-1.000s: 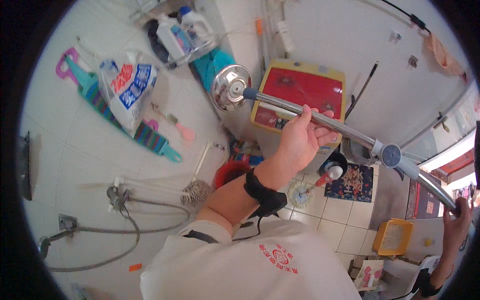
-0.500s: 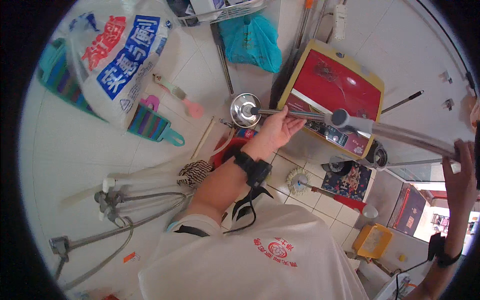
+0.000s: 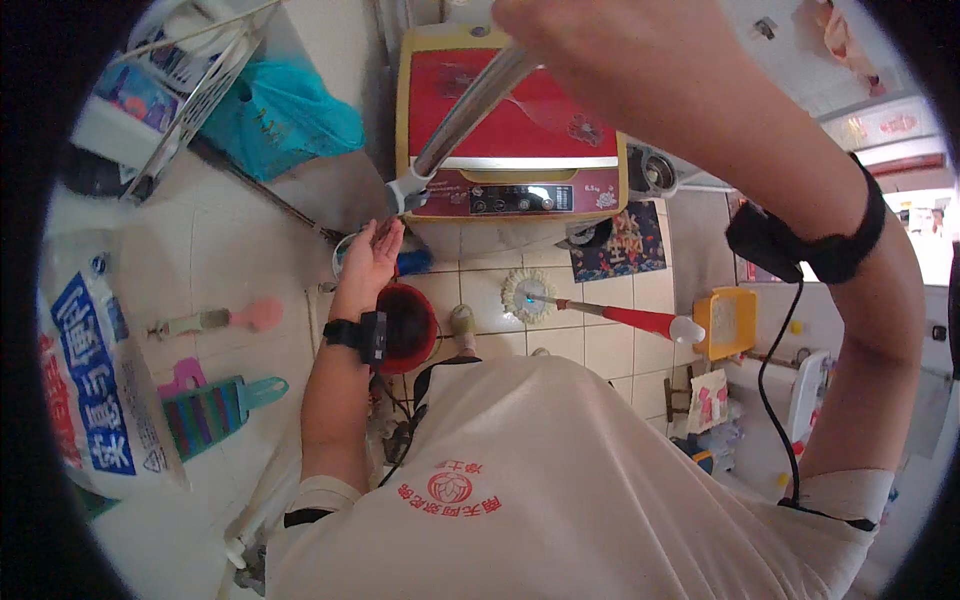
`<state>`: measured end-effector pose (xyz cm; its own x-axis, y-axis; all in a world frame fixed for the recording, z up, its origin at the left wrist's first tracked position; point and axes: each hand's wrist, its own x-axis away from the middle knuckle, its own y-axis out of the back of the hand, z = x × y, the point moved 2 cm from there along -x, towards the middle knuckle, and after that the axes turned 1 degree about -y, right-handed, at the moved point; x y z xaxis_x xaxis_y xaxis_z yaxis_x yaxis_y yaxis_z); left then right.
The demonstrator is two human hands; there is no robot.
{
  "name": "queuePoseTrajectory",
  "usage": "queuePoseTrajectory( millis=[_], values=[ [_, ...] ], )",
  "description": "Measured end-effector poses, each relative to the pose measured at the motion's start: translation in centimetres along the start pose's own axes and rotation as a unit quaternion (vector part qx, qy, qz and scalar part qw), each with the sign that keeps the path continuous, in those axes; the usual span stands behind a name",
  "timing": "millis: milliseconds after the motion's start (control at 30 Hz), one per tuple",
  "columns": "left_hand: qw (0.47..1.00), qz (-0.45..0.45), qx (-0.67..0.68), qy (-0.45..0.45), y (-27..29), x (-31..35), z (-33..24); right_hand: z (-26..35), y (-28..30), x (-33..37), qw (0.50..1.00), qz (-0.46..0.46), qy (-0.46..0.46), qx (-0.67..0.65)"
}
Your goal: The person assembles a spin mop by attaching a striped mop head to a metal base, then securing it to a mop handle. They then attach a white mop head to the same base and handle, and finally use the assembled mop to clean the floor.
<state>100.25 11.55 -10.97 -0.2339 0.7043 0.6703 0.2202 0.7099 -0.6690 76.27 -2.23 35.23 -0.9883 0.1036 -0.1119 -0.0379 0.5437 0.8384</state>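
My right hand (image 3: 540,25), partly cut off by the top edge, grips the upper part of a shiny metal pole (image 3: 465,115). The pole slants down to the left across a washing machine (image 3: 510,110) with a red lid and yellow frame. A pale grey plastic joint (image 3: 408,190) sits at the pole's lower visible end. Just below that joint is my left hand (image 3: 372,258), palm turned up and fingers stretched out. Whether its fingertips touch the pole I cannot tell. Behind this hand, the pole's bottom end is hidden.
A red bucket (image 3: 408,325) stands by my left wrist. On the tiled floor, a mop head (image 3: 528,296) lies with a red-and-white handle (image 3: 640,320). A yellow basin (image 3: 727,322) is at right. A turquoise bag (image 3: 280,120) and brushes (image 3: 215,320) hang on the left wall.
My right hand has moved from the far right up to the top middle, swinging the pole steeper. My left hand has come away from the pole's shaft. The view has turned.
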Motion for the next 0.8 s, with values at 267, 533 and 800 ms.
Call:
queuePoseTrajectory(
  millis=[267,533,800],
  values=[
    [0.999,-0.004,-0.019,0.046,2.2,-0.4,0.6,0.5,-1.6,1.2,0.994,-0.103,0.035,-0.017],
    [0.935,0.034,-0.344,0.08,-1.1,5.4,2.2,-0.1,0.2,4.1,0.998,-0.052,-0.036,0.007],
    [0.516,0.131,-0.819,-0.214,-3.0,9.2,6.1,-2.6,3.6,11.8,0.99,-0.061,-0.123,0.013]
  ],
)
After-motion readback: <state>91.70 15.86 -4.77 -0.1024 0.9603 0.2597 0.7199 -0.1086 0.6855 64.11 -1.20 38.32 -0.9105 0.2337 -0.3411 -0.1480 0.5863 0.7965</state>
